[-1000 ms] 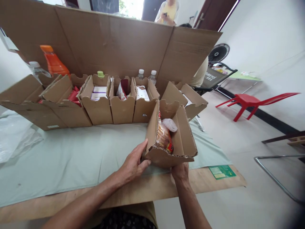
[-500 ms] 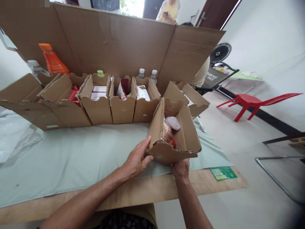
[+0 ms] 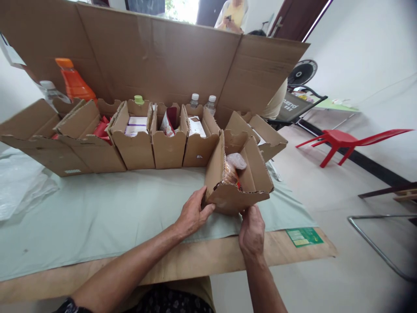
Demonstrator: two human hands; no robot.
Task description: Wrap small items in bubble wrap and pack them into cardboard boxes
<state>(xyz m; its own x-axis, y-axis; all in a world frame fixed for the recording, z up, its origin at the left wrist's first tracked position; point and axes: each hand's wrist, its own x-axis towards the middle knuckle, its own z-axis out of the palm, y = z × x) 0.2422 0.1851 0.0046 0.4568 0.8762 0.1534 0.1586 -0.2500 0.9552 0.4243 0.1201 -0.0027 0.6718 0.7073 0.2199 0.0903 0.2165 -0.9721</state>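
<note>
red chair (image 3: 340,137) on pale flr (image 3: 314,187), wht wall (image 3: 374,56), dk door (image 3: 296,17), brt window (image 3: 183,9) bhnd

Worn on your head, the camera looked forward and down over the desk (image 3: 208,257) from your own side. It was close enough that your forearms (image 3: 138,265) rose from the bottom edge and the open box (image 3: 241,201) sat just right of centre. Higher up it faced the tall cardboard sheet (image 3: 163,56); rightward it took in the red chair (image 3: 339,137).
</note>
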